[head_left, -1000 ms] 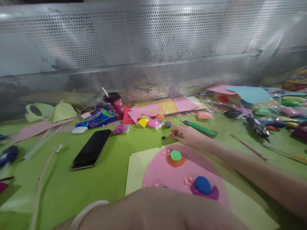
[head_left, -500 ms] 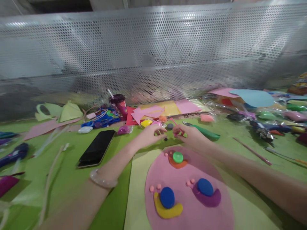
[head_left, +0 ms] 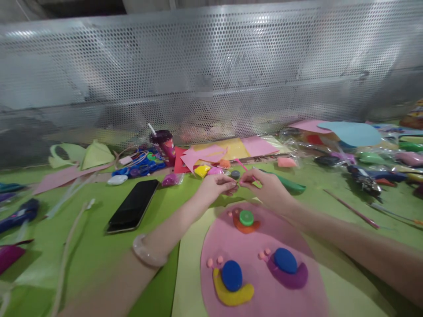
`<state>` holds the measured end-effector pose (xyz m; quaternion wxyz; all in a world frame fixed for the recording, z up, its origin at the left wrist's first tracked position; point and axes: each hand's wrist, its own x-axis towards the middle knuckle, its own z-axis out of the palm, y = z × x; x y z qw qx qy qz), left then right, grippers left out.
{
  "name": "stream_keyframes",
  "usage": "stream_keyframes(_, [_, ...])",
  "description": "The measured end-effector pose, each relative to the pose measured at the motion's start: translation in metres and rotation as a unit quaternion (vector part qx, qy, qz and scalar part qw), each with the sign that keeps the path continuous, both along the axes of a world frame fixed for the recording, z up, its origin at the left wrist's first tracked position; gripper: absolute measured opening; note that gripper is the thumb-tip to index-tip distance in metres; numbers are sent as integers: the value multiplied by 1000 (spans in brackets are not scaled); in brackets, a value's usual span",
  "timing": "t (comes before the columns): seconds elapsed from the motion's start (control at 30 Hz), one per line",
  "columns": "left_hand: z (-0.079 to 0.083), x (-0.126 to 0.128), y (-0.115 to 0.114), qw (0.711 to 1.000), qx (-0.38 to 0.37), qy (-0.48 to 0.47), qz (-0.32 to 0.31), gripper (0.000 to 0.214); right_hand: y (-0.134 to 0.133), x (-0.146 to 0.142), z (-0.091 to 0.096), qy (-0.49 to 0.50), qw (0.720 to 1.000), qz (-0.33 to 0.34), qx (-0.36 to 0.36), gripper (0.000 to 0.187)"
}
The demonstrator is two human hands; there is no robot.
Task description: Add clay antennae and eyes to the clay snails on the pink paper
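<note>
My left hand (head_left: 218, 186), with a pale bracelet (head_left: 149, 252) at its wrist, has its fingertips pinched together above the green table. Whatever is between them is too small to make out. Close beside it, my right hand (head_left: 264, 185) grips a thin pink stick (head_left: 241, 164), whose upper end sticks out past the fingers. Below both hands lies a pink paper oval (head_left: 257, 293) on a pale yellow sheet (head_left: 190, 264). On it are three clay snails: an orange one (head_left: 246, 229) with a green cap, a yellow one (head_left: 233, 298) and a purple one (head_left: 288, 278) with blue caps.
A phone (head_left: 134, 206) lies left of my left arm. Behind are a drink cup (head_left: 163, 145), blue scissors (head_left: 142, 167), a grey cap (head_left: 235, 175) and pink paper pieces (head_left: 211, 153). Bagged clay (head_left: 370, 158) and a brush-like stick (head_left: 350, 209) are at right. A perforated metal panel (head_left: 205, 75) rises behind.
My left hand has moved slightly right and its fingers have closed together. The small black ball that lay beneath it no longer shows. My right hand has shifted slightly and still grips the pink stick.
</note>
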<state>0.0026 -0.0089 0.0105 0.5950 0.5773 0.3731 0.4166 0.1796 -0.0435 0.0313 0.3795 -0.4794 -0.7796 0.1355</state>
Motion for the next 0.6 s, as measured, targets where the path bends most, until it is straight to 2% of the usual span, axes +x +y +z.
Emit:
stream_keyframes(0.13, [-2,8,-5,998,-30,-63,10,26,-2,-1,2,7,1000,-12,25,5])
stream_keyframes(0.33, [2,14,-13,997,3,-40,62,23,0,-2,1,63,998,-2,9,6])
stream_keyframes(0.47, [3,16,-16,996,1,-28,83,20,5,-1,-3,146,988,26,-37,13])
stream_keyframes(0.6, [1,17,-15,990,-20,-50,129,16,10,1,-7,237,965,43,-103,23])
